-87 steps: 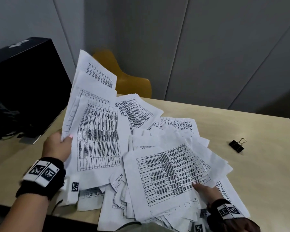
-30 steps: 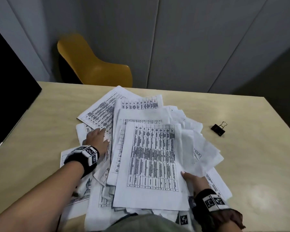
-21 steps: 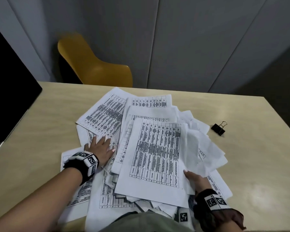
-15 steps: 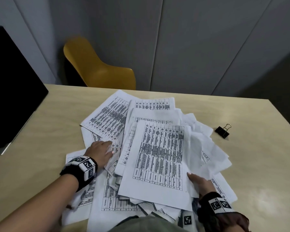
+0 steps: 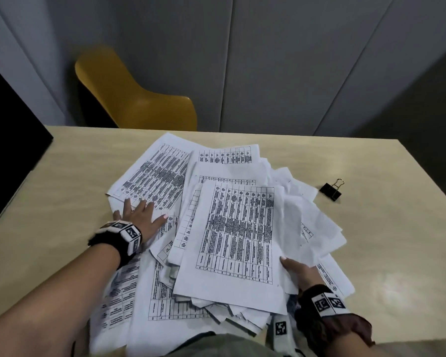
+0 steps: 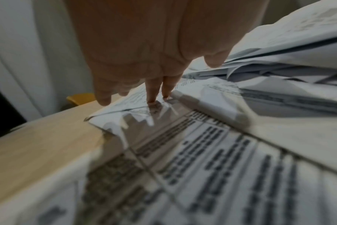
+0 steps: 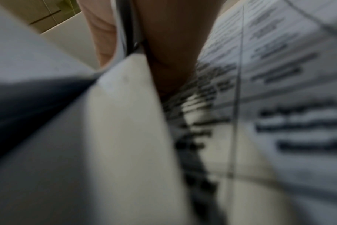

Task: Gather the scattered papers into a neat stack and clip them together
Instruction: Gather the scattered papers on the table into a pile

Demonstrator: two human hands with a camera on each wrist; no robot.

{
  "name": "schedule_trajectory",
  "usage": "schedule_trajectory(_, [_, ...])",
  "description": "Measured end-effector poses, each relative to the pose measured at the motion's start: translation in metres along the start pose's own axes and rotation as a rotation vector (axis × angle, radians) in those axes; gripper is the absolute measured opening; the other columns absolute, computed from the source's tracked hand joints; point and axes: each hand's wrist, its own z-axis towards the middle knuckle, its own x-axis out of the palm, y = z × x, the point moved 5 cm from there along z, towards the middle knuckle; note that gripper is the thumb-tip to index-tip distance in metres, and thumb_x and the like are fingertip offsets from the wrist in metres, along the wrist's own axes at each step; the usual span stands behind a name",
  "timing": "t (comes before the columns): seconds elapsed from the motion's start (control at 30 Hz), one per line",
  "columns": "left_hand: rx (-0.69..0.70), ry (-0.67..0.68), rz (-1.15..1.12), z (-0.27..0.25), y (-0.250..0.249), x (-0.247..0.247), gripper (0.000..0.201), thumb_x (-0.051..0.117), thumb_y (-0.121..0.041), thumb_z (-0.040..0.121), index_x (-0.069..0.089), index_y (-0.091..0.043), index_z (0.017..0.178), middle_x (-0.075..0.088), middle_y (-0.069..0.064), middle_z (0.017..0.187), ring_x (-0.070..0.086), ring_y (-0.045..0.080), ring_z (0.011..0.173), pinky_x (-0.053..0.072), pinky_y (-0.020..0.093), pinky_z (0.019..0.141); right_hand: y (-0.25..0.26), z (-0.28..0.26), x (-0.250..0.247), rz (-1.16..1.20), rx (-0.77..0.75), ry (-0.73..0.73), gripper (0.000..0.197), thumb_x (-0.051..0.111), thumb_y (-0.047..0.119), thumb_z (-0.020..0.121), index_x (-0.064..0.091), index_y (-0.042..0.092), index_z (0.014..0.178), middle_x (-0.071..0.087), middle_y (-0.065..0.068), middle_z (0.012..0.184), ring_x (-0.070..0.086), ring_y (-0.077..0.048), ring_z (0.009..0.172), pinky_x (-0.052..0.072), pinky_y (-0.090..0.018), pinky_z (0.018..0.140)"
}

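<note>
A loose heap of printed table sheets point(image 5: 237, 228) covers the middle of the wooden table point(image 5: 62, 181). My left hand point(image 5: 139, 215) lies flat with spread fingers on sheets at the heap's left side; the left wrist view shows its fingertips point(image 6: 151, 99) pressing the paper point(image 6: 202, 152). My right hand point(image 5: 298, 273) grips the right edge of the top bundle, thumb on top and fingers hidden under the sheets; the right wrist view shows paper point(image 7: 125, 121) between thumb and fingers. A black binder clip point(image 5: 331, 190) lies alone to the right of the heap.
A black monitor point(image 5: 8, 140) stands at the table's left edge. A yellow chair point(image 5: 134, 99) sits behind the far edge, against grey wall panels. Bare tabletop shows to the left and right of the heap. Some sheets hang over the near edge.
The bundle my left hand held up 2.9 s ago now lies on the heap. Over the last second the left hand slid slightly left and spread flat; the right hand kept its grip.
</note>
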Motion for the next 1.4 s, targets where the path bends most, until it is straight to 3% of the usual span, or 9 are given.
schedule_trajectory(0.17, [0.05, -0.049, 0.058, -0.03, 0.016, 0.012, 0.079, 0.014, -0.07, 0.086, -0.003, -0.027, 0.149, 0.008, -0.004, 0.16, -0.006, 0.029, 0.147, 0.003, 0.052, 0.116, -0.001, 0.002, 0.004, -0.028, 0.022, 0.048, 0.074, 0.085, 0.015, 0.042, 0.061, -0.006, 0.108, 0.074, -0.012, 0.075, 0.069, -0.025, 0.056, 0.057, -0.034, 0.057])
schedule_trajectory(0.3, [0.124, -0.136, -0.137, -0.041, 0.028, 0.012, 0.075, 0.031, -0.062, 0.089, 0.009, -0.023, 0.149, 0.045, 0.009, 0.144, 0.038, 0.03, 0.134, 0.032, 0.044, 0.109, 0.002, 0.003, 0.008, 0.017, 0.036, 0.055, 0.044, 0.064, -0.001, 0.073, 0.057, -0.009, 0.116, 0.074, -0.008, 0.069, 0.07, -0.024, 0.055, 0.054, -0.027, 0.047])
schedule_trajectory(0.43, [-0.046, -0.315, -0.389, -0.027, 0.056, -0.003, 0.072, 0.055, -0.042, 0.087, 0.023, -0.019, 0.146, 0.037, 0.015, 0.147, 0.033, 0.035, 0.134, 0.031, 0.047, 0.11, -0.002, 0.006, 0.004, -0.04, 0.08, 0.035, 0.063, 0.075, 0.007, 0.058, 0.058, -0.006, 0.117, 0.074, -0.01, 0.072, 0.07, -0.028, 0.059, 0.055, -0.03, 0.051])
schedule_trajectory(0.63, [-0.247, 0.003, -0.332, -0.032, 0.064, 0.024, 0.075, 0.028, -0.061, 0.091, -0.003, -0.026, 0.15, -0.023, 0.011, 0.156, -0.019, 0.035, 0.143, 0.0, 0.056, 0.115, -0.003, 0.008, 0.005, -0.043, 0.059, 0.046, 0.118, 0.091, 0.033, 0.01, 0.058, -0.004, 0.117, 0.065, -0.026, 0.11, 0.068, -0.039, 0.087, 0.057, -0.037, 0.066])
schedule_trajectory(0.77, [-0.13, 0.022, -0.184, -0.046, 0.046, 0.039, 0.075, 0.022, -0.064, 0.09, -0.004, -0.027, 0.149, -0.021, 0.011, 0.157, -0.016, 0.032, 0.144, 0.004, 0.054, 0.115, 0.004, 0.0, 0.009, -0.01, 0.051, 0.061, 0.066, 0.078, 0.01, 0.056, 0.057, -0.006, 0.117, 0.075, -0.012, 0.08, 0.071, -0.027, 0.063, 0.058, -0.032, 0.055])
schedule_trajectory(0.93, [-0.109, -0.138, -0.278, -0.071, 0.048, 0.045, 0.081, 0.052, -0.059, 0.082, 0.017, -0.025, 0.147, 0.002, 0.011, 0.159, 0.009, 0.033, 0.144, 0.022, 0.049, 0.114, 0.001, 0.0, 0.009, -0.04, 0.061, 0.04, 0.106, 0.088, 0.026, 0.02, 0.058, -0.004, 0.117, 0.064, -0.027, 0.113, 0.066, -0.041, 0.093, 0.056, -0.044, 0.079])
schedule_trajectory(1.07, [-0.225, -0.11, -0.325, -0.085, 0.061, 0.048, 0.115, 0.078, -0.047, 0.061, 0.002, -0.034, 0.146, 0.008, 0.008, 0.153, 0.017, 0.035, 0.136, 0.028, 0.047, 0.108, 0.006, -0.007, 0.012, -0.047, 0.055, 0.051, 0.074, 0.081, 0.016, 0.048, 0.059, -0.004, 0.116, 0.071, -0.021, 0.097, 0.07, -0.033, 0.074, 0.058, -0.042, 0.071])
schedule_trajectory(1.3, [-0.345, -0.061, -0.382, -0.096, 0.08, 0.054, 0.126, 0.087, -0.024, 0.053, 0.003, -0.038, 0.147, 0.024, 0.014, 0.133, 0.032, 0.039, 0.122, 0.032, 0.041, 0.106, 0.007, -0.006, 0.01, -0.125, 0.001, -0.009, 0.096, 0.091, 0.03, 0.027, 0.06, -0.003, 0.112, 0.068, -0.022, 0.1, 0.065, -0.04, 0.09, 0.05, -0.056, 0.089])
schedule_trajectory(1.4, [-0.318, -0.083, -0.453, -0.099, 0.078, 0.056, 0.116, 0.084, -0.009, 0.056, 0.015, -0.031, 0.146, 0.03, 0.018, 0.127, 0.051, 0.039, 0.109, 0.041, 0.039, 0.1, 0.008, -0.006, 0.01, -0.109, 0.0, -0.004, 0.072, 0.082, 0.015, 0.053, 0.057, -0.005, 0.117, 0.065, -0.024, 0.105, 0.063, -0.039, 0.087, 0.05, -0.054, 0.088])
